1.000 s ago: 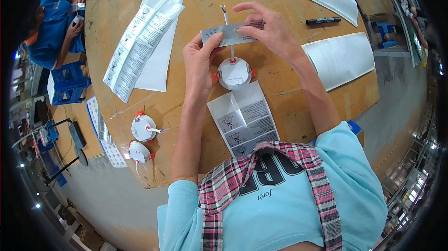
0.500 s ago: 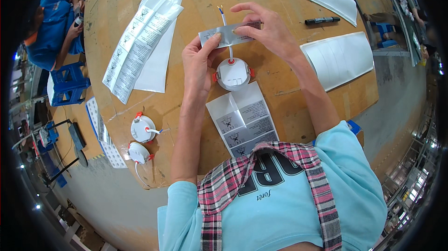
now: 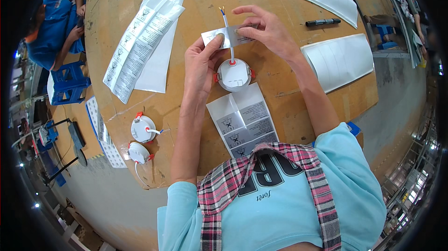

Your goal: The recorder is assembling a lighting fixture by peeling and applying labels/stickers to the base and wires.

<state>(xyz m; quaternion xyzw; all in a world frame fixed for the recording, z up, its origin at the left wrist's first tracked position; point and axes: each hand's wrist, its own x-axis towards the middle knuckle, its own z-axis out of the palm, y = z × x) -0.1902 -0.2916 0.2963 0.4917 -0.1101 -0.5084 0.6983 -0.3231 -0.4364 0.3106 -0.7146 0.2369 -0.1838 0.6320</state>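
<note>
Head view shows a brown, taped and scuffed worktable [image 3: 161, 106] on a grey floor [image 3: 116, 199], with a blue plastic stool [image 3: 70, 83] and a blue-shirted co-worker [image 3: 56, 31] beyond its left edge. On it lie silver printed label sheets [image 3: 140, 48], white paper sheets [image 3: 338, 62] and a black marker pen [image 3: 323, 22]. Left hand [image 3: 200, 64] and right hand [image 3: 275, 34] each pinch one end of a silver rectangular label [image 3: 237, 41], which is at the white cable [image 3: 225, 20] of a round white lamp with orange-red clips [image 3: 233, 78]. Fingers behind the label are hidden; adhesion to the cable cannot be determined. Clothing cuts off the near printed sheet [image 3: 247, 120]. Whatever the co-worker handles is indistinct; the outer rim is dark.
</note>
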